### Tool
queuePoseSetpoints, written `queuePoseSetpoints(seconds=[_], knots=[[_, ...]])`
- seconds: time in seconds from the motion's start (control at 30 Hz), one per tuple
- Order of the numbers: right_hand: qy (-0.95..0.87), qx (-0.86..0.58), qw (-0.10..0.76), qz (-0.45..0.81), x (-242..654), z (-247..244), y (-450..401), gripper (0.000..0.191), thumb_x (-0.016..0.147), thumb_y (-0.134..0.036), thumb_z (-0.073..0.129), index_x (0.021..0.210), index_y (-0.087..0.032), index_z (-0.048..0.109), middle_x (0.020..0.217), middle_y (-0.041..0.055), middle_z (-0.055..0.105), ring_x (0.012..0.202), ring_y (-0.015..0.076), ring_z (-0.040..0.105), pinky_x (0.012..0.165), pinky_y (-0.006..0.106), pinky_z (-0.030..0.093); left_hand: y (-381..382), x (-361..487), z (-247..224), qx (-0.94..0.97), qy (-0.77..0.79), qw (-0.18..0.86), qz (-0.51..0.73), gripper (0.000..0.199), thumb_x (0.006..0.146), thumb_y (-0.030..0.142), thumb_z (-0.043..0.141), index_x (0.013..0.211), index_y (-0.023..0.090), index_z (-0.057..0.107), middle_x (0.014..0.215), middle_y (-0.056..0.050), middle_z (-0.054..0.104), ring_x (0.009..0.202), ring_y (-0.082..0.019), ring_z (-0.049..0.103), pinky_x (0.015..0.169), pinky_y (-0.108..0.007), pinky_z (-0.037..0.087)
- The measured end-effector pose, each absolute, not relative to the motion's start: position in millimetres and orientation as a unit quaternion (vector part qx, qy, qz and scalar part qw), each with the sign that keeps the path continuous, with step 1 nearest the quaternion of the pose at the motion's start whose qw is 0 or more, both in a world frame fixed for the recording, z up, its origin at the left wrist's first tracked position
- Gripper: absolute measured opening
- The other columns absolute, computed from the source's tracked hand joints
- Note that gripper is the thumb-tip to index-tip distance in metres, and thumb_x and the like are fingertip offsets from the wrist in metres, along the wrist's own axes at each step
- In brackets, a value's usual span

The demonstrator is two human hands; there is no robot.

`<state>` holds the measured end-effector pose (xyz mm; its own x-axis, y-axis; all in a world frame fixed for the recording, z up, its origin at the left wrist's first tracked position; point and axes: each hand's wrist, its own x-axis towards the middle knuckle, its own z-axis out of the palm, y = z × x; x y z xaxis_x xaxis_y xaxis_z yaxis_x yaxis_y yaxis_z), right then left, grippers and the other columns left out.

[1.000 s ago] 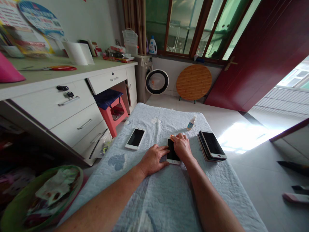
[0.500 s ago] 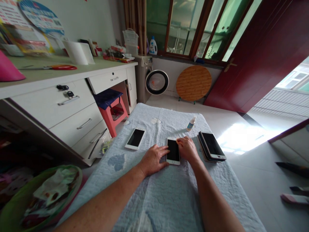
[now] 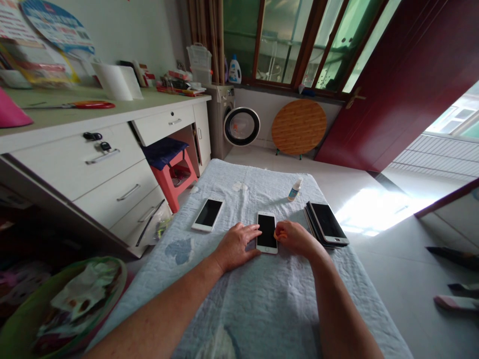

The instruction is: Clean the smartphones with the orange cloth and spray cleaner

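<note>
A white smartphone (image 3: 267,232) with a dark screen lies face up on the blue cloth-covered table. My left hand (image 3: 238,244) rests flat at its left side, fingers stretched, fingertips touching the phone's left edge and thumb near its lower corner. At the opposite edge, my right hand (image 3: 294,236) is closed on a small orange pad (image 3: 277,235), pressed to the phone's right side; most of the pad is hidden by the fingers. Another white smartphone (image 3: 208,214) lies to the left. Right of my hands is a stack of phones (image 3: 329,224), and a small spray bottle (image 3: 295,190) stands beyond.
The quilted blue cloth (image 3: 258,304) covers the table. On the left are a white desk (image 3: 108,179) with drawers, a red stool (image 3: 172,184) and a green basket (image 3: 121,284) of cloths. A washing machine (image 3: 220,119) with its door open stands at the back.
My right hand has slid down along the phone's right edge with the orange pad, its forearm swinging outward to the right. The left hand stays at the phone.
</note>
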<state>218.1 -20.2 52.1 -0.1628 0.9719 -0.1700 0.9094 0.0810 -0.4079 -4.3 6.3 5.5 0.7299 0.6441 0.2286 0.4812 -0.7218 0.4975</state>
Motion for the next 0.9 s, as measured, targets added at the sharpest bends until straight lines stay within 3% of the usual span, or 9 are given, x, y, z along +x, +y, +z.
queuePoseSetpoints(seconds=[0.33,0.67,0.9], knots=[[-0.757,-0.604,0.000,0.249,204.4,69.1,-32.3,0.018,0.069,-0.010,0.053,0.076,-0.017,0.068,0.077,0.0022,0.068,0.067,0.0119,0.056,0.061,0.020,0.035,6.2,-4.3,3.6,0.907,0.310,0.204,0.198,0.047,0.080,0.040,0.067,0.123,0.022,0.058,0.136,-0.007,0.053,0.115,-0.026,0.054,0.099,-0.041,0.039],[-0.775,-0.588,0.037,0.230,189.9,65.2,-34.0,0.018,0.069,-0.009,0.051,0.069,-0.018,0.067,0.068,0.0012,0.065,0.061,0.0114,0.052,0.058,0.022,0.031,6.1,-3.7,6.9,0.904,0.317,0.211,0.196,0.046,0.079,0.036,0.067,0.122,0.020,0.059,0.136,-0.008,0.053,0.115,-0.027,0.054,0.100,-0.042,0.039],[-0.798,-0.552,0.080,0.227,175.5,57.5,-31.5,0.012,0.075,-0.012,0.055,0.074,-0.018,0.066,0.077,0.0019,0.061,0.069,0.0115,0.052,0.063,0.021,0.033,5.4,-2.7,8.6,0.906,0.313,0.208,0.196,0.047,0.079,0.037,0.068,0.122,0.020,0.057,0.134,-0.009,0.055,0.114,-0.026,0.054,0.098,-0.041,0.041]])
